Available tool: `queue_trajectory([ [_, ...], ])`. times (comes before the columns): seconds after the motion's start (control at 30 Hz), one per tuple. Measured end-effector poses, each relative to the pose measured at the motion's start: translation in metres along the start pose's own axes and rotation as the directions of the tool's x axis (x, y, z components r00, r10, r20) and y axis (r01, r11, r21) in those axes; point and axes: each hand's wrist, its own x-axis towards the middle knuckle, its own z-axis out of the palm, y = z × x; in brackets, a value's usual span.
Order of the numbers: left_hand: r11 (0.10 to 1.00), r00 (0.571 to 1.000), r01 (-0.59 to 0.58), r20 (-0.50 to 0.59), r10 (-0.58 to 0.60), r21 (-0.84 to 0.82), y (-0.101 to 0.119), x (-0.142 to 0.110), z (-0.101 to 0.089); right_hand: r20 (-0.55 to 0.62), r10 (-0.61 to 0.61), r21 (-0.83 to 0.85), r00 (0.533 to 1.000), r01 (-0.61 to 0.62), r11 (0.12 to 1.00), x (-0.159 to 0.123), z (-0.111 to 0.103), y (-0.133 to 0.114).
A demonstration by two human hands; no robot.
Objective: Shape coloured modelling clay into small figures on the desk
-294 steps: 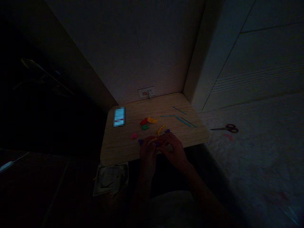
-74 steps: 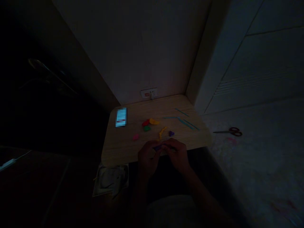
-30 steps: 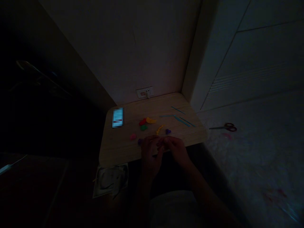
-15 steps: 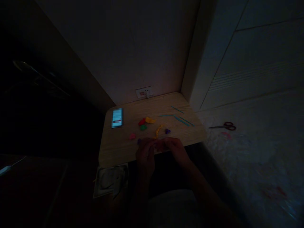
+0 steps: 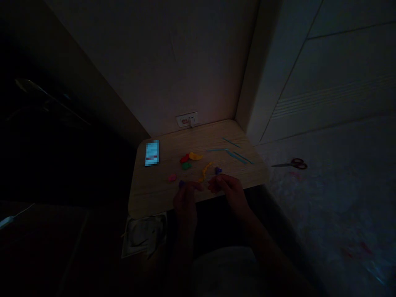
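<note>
Presumably for easy reach, the bumpy yellow strip (image 5: 203, 172) and purple lump (image 5: 218, 170) lie near the right hand (image 5: 230, 189) on the table (image 5: 147, 194). The left hand (image 5: 185, 199) bends beside a purple piece (image 5: 181, 183) — too dim to tell whether either hand's curled fingers pinch anything.

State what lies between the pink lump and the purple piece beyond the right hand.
The yellow strip lies between the pink lump and that purple piece in the head view, with bare tabletop on either side.

Yellow strip (image 5: 203, 172), green lump (image 5: 186, 166), pink lump (image 5: 172, 177), apparently purple cluster (image 5: 218, 170).
</note>
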Motion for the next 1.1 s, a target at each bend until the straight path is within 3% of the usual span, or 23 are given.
queue_trajectory([
  [0.13,0.987,0.992,0.105,-0.063,-0.113,-0.120,-0.008,0.000,0.001,-0.021,-0.002,-0.002,1.000,0.002,1.000,0.001,-0.002,0.000],
  [0.33,0.952,0.986,0.135,-0.061,-0.157,-0.276,0.005,0.001,0.009,-0.045,-0.014,0.000,0.999,0.014,1.000,0.000,-0.004,-0.003],
  [0.87,0.924,0.982,0.154,-0.046,-0.181,-0.349,0.013,-0.001,0.010,-0.052,-0.004,-0.024,0.999,0.002,1.000,-0.001,-0.004,-0.003],
  [1.1,0.936,0.992,0.064,-0.079,-0.097,-0.346,0.008,0.000,0.010,-0.054,-0.011,-0.031,0.998,0.010,0.999,-0.001,-0.004,-0.002],
])
